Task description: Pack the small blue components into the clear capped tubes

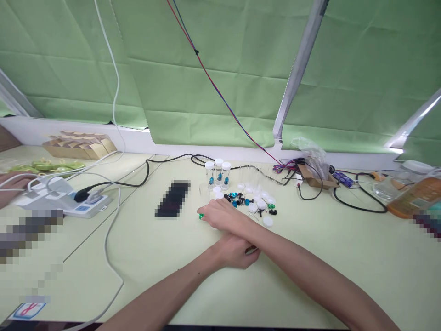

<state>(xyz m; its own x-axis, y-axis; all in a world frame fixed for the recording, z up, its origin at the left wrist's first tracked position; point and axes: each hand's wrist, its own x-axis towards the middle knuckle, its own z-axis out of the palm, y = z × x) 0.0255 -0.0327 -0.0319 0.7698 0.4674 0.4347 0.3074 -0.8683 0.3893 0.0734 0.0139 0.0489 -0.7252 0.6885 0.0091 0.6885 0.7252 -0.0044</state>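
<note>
My two arms cross over the pale green table [144, 257]. My right hand [220, 215] reaches left, palm down, and its curled fingertips touch a small green piece [200, 216]. My left hand [237, 253] lies under the right forearm, fingers curled round a thin object I cannot make out. Just beyond the hands lies a scatter of small blue, black and green parts [241, 200] among white caps [267, 221]. Three capped clear vials [218, 174] with blue parts inside stand behind them, beside several clear open vials [251, 177].
A white power strip [69, 200] with a black plug and cables sits at the left, where another person's hand [12, 186] rests. A blurred dark object [172, 198] lies left of the vials. A small cardboard box, wires and a plastic bag [312, 158] are at the back right, with jars [409, 186] at the far right.
</note>
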